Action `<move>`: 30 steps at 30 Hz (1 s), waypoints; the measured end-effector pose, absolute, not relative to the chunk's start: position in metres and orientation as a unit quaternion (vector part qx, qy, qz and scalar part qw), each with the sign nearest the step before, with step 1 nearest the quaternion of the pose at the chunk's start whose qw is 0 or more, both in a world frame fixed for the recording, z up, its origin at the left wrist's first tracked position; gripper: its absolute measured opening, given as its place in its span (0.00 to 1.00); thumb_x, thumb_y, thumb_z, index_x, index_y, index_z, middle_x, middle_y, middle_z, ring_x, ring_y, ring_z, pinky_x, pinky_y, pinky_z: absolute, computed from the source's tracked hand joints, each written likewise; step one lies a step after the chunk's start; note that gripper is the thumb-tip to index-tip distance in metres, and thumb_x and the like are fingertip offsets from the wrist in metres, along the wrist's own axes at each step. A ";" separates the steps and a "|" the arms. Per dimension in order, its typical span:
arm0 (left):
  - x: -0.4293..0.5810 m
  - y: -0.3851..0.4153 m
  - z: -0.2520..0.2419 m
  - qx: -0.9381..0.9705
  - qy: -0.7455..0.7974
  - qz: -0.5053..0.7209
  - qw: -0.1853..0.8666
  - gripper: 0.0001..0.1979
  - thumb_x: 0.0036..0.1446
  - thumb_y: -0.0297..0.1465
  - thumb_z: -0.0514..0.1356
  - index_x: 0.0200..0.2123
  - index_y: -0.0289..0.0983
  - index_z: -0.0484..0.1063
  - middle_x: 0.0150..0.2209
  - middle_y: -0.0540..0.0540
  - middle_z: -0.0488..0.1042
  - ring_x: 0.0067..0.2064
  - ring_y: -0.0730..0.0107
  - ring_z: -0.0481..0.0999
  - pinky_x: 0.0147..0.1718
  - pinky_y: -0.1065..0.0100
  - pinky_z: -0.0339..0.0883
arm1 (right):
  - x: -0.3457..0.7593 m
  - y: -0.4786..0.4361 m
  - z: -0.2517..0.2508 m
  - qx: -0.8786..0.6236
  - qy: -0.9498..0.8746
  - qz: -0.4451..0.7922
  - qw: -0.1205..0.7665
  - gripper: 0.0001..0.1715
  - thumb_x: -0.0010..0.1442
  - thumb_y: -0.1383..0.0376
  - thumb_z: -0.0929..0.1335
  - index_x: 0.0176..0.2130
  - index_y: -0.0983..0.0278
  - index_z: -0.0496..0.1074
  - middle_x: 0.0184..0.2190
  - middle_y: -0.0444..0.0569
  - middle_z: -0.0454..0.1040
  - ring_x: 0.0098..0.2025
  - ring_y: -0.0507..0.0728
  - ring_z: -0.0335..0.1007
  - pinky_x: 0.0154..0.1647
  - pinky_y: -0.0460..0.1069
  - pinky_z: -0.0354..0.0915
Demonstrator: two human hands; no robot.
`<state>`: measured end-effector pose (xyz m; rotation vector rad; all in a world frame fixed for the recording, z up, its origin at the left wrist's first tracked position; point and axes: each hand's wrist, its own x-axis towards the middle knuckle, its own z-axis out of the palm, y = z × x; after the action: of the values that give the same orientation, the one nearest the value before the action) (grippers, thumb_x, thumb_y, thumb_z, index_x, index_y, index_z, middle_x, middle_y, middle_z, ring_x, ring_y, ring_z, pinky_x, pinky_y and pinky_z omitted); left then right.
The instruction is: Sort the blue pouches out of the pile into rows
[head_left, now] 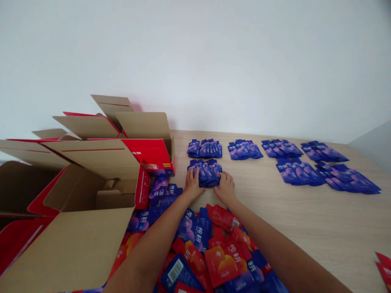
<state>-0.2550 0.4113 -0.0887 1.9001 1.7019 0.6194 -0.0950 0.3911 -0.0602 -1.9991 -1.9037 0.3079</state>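
A fanned row of blue spouted pouches (pixel 209 174) lies on the table in front of me. My left hand (pixel 194 185) grips its left end, with the fingers over the pouch edge. At the right end my right hand (pixel 226 187) holds the row with curled fingers. Just behind it lies another row of blue pouches (pixel 206 149). Under and between my forearms spreads a loose heap of mixed pouches, red ones (pixel 226 262) with orange fruit print and blue ones (pixel 195 228). Some heap pouches are hidden by my arms.
Open cardboard boxes (pixel 91 158), red outside and brown inside, stand at the left with flaps up. Several blue pouch groups (pixel 297 171) lie at the right on the wooden table (pixel 293 219). A red packet (pixel 385 268) shows at the right edge. A white wall (pixel 214 65) rises behind.
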 end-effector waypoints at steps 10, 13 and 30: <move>-0.255 0.411 -0.088 0.743 0.596 0.218 0.211 0.38 0.45 0.26 0.65 0.61 0.47 0.59 0.68 0.43 0.39 0.67 0.39 0.42 0.61 0.43 0.47 | -0.108 0.377 -0.056 -0.681 -0.715 0.099 0.120 0.32 0.51 0.74 0.63 0.57 0.71 0.62 0.61 0.62 0.56 0.63 0.67 0.48 0.59 0.59 0.55; -0.255 0.409 -0.086 0.746 0.595 0.220 0.204 0.37 0.46 0.26 0.66 0.59 0.48 0.61 0.68 0.43 0.40 0.67 0.40 0.42 0.60 0.43 0.48 | -0.104 0.377 -0.056 -0.685 -0.711 0.100 0.125 0.31 0.52 0.73 0.63 0.56 0.69 0.63 0.61 0.61 0.57 0.62 0.66 0.49 0.58 0.59 0.56; -0.262 0.412 -0.076 0.726 0.612 0.196 0.245 0.47 0.39 0.29 0.69 0.63 0.45 0.55 0.68 0.39 0.38 0.68 0.40 0.39 0.62 0.46 0.43 | -0.082 0.350 -0.057 -0.670 -0.703 0.116 0.208 0.29 0.54 0.71 0.64 0.56 0.68 0.61 0.58 0.61 0.60 0.60 0.65 0.55 0.57 0.61 0.59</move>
<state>-0.2618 0.4125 -0.0762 1.9829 1.6692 0.5343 -0.0824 0.3496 -0.0572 -1.8652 -1.9569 0.3217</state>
